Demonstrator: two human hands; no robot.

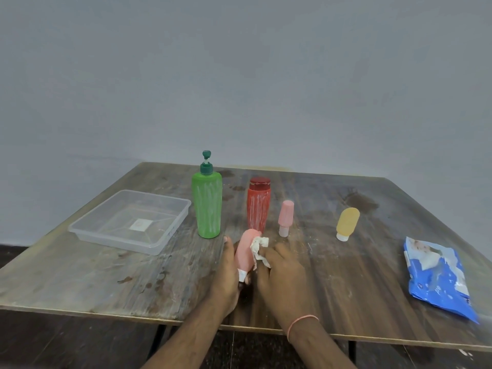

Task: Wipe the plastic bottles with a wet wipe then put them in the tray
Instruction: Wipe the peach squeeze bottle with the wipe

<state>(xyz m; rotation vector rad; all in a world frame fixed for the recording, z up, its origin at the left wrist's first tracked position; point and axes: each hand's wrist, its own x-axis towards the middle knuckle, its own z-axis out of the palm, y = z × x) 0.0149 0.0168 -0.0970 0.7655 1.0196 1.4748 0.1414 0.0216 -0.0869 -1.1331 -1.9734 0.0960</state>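
Near the surface's (346, 275) front edge, the left hand (226, 272) grips a pink bottle (245, 253) while the right hand's (282, 267) fingers pinch a crumpled wipe (258, 249) against it.

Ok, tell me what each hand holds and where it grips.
Left hand grips the pink bottle by its lower body near the white cap; right hand pinches the crumpled wet wipe against its side.

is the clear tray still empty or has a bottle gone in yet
Empty. The clear tray shows only its bare floor with a small label; all five bottles are outside it.
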